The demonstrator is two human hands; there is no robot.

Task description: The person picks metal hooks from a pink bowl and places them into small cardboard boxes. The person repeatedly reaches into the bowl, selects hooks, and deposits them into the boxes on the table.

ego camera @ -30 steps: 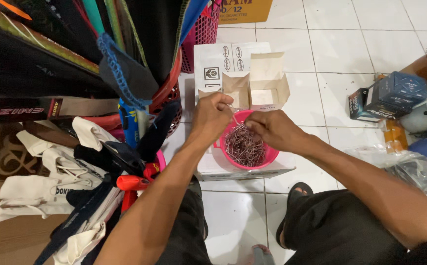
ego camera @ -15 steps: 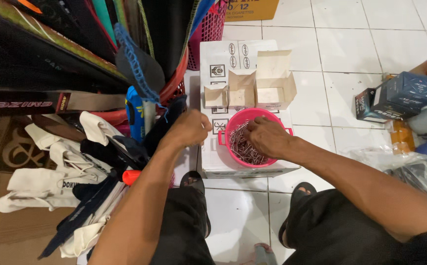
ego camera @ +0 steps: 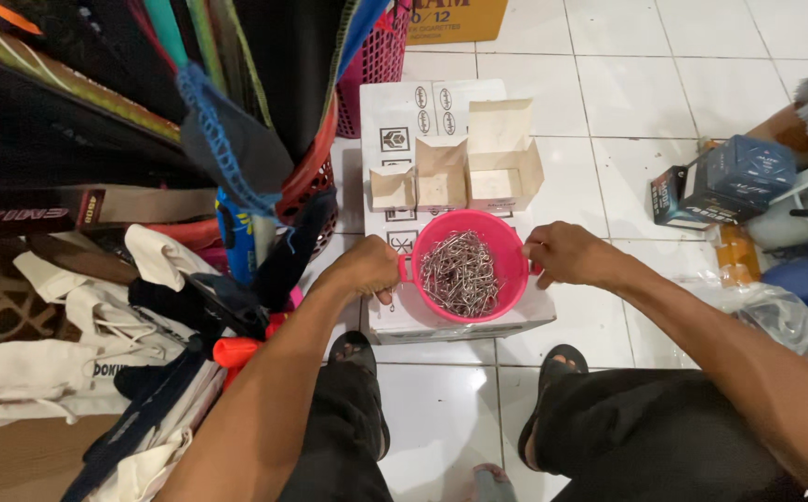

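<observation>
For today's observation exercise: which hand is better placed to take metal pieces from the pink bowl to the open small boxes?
Probably the right hand: it grips the pink bowl rim directly below the open small boxes; the left hand holds the far handle.

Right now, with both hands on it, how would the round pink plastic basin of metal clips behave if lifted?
The round pink plastic basin looks thin-walled, so it may flex. The heaped metal clips probably make it heavy for its size, and being loose, they could shift if it tilts.
</observation>
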